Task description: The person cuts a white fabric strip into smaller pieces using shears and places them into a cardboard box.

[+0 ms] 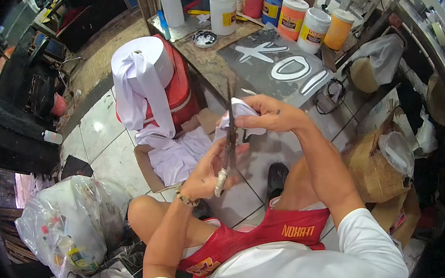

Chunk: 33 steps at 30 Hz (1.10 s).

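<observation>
My left hand (207, 173) is closed round the wrapped handle of a pair of dark scissors (231, 129), whose blades point up and away from me. Pinched between the fingers of my right hand (269, 114) is a piece of white fabric (244, 109), which lies against the blades. Below and left of the scissors, more white cloth (179, 156) lies in an open cardboard box (154, 181). A large roll of white fabric strip (162, 63) sits on a red cooler (182, 97), its loose end hanging down toward the box.
Several paint jars (292, 17) stand on the worktable (194, 57) ahead, behind a grey stencil sheet (243, 59). A clear bag of rubbish (86, 215) lies at left. At right are a brown cardboard box (371, 168) and black cable (333, 96).
</observation>
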Tool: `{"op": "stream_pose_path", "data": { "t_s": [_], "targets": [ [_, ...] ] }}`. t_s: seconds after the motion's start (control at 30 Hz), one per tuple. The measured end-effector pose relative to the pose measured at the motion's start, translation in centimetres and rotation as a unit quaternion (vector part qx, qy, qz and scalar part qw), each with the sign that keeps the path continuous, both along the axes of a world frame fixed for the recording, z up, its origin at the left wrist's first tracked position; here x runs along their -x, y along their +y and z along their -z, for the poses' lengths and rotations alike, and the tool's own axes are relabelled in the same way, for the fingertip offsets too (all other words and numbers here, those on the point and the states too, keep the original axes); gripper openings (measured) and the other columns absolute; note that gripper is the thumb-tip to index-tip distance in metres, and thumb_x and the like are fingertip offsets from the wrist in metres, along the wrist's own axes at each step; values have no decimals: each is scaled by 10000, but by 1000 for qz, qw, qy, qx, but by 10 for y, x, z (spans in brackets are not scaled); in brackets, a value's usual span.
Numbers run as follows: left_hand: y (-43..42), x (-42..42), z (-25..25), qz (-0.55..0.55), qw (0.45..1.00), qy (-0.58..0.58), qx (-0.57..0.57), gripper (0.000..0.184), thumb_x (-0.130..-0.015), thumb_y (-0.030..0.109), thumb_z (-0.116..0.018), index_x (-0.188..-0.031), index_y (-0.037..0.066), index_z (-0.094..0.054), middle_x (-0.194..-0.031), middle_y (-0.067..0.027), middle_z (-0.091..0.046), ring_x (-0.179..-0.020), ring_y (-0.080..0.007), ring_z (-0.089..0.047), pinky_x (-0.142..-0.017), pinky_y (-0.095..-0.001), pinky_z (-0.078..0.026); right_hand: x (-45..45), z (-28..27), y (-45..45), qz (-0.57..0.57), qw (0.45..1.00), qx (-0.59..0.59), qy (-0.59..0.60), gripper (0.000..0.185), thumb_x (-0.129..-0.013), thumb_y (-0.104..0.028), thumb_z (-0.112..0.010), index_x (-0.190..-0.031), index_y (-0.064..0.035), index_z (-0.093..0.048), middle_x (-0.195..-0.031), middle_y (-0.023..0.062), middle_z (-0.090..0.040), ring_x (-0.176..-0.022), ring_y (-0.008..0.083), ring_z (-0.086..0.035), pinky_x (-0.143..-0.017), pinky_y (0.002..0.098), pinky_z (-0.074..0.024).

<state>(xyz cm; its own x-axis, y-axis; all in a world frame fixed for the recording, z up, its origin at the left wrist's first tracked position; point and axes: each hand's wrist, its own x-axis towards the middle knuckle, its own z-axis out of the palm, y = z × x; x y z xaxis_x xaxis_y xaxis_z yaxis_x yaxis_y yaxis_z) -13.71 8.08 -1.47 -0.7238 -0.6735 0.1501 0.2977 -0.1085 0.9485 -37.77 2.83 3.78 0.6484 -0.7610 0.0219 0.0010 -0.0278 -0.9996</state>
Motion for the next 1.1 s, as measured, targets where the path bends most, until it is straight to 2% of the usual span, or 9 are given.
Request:
{"op": "stream_pose_path", "data": {
  "t_s": [0.1,0.17,0.23,0.33,0.63,0.77,0.87,0.97,1.1],
  "targets": [
    [1,-2,3,46,979,28,-196,843,-773,132,-817,-1447,53,-317,-1296,-224,-580,-1115,-247,-632,-869,-315,-526,2,-3,-3,14,1000,19,9,312,-941,-168,-643,-1214,-18,-635,-1109,39,-669,-1002,91,-572,-880,270,-458],
    [-7,-6,1,90,971,-10,-219,830,-778,124,-814,-1439,40,-318,-1291,-222,-584,-1141,-259,-618,-897,-345,-526,10,5,-8,25,998,36,48,314,-943,-186,-647,-1206,-15,-634,-1066,23,-667,-967,77,-558,-852,261,-457],
    [-3,-4,-4,19,990,-90,-108,802,-742,69,-816,-1411,48,-375,-1258,-220,-602,-1086,-247,-638,-912,-335,-519,9,8,-8,20,997,65,39,328,-941,-250,-652,-1149,3,-638,-992,24,-667,-911,81,-554,-792,267,-461],
    [-2,-6,10,15,991,-54,-124,816,-749,56,-808,-1429,82,-358,-1244,-196,-618,-1056,-222,-642,-871,-295,-519,5,4,-2,39,987,120,97,287,-931,-264,-635,-1012,11,-627,-819,36,-649,-776,104,-552,-691,297,-463],
    [-13,-9,-9,-74,984,-126,-97,743,-755,21,-805,-1376,44,-400,-1075,-164,-685,-912,-198,-692,-718,-302,-579,12,20,-9,77,953,204,211,335,-830,-285,-670,-958,22,-630,-868,207,-657,-776,334,-645,-703,388,-490],
    [-17,-7,-5,-232,961,-147,11,726,-738,-44,-799,-1355,6,-419,-1078,-172,-681,-936,-184,-681,-761,-279,-568,-7,35,-5,110,946,238,190,336,-820,-271,-707,-955,32,-657,-874,179,-669,-751,280,-654,-695,383,-495],
    [-19,-6,2,-313,945,-100,-8,752,-711,-46,-825,-1346,-5,-424,-1097,-140,-673,-986,-161,-647,-830,-269,-543,-45,61,-2,176,983,31,-43,282,-803,-227,-784,-926,16,-710,-877,64,-673,-763,128,-628,-644,320,-493],
    [-21,-5,13,-356,931,-76,-12,773,-690,-28,-848,-1342,-5,-434,-1140,-113,-643,-991,-148,-628,-849,-282,-533,-81,66,10,171,959,-147,-175,253,-814,-237,-789,-876,-2,-722,-833,41,-665,-735,111,-622,-637,288,-488],
    [-29,-13,10,-383,915,-124,6,727,-732,90,-849,-1327,-43,-452,-1136,-123,-642,-1006,-159,-626,-859,-281,-524,-95,66,16,195,948,-198,-158,313,-860,-339,-749,-825,-30,-718,-775,25,-677,-677,107,-605,-638,281,-474]
  ]
}}
